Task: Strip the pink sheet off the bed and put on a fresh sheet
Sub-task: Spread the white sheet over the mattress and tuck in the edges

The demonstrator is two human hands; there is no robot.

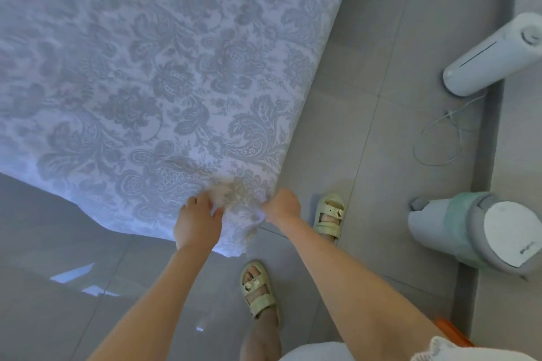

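One broad floral sheet (pixel 176 67) spreads wide, seemingly over the bed, its near corner hanging above the floor (pixel 352 97). The left hand (pixel 197 223) and right hand (pixel 283 206) both grip that corner, fingers (pixel 192 201) curled into cloth. Likely light, soft, limp: best held at corners and hem.

The sheet (pixel 161 82) fills the upper left, its near corner hanging above the floor (pixel 366 97). At that corner the left hand (pixel 198 218) grips the sheet's left side and the right hand (pixel 283 205) its right. One sandal (pixel 328 217) stands just right of the sheet, the other sandal (pixel 259 287) before it. Well right of the sheet stand a tower appliance (pixel 492 56) behind and a canister appliance (pixel 475 231) nearer, with a cable (pixel 440 141) between them.
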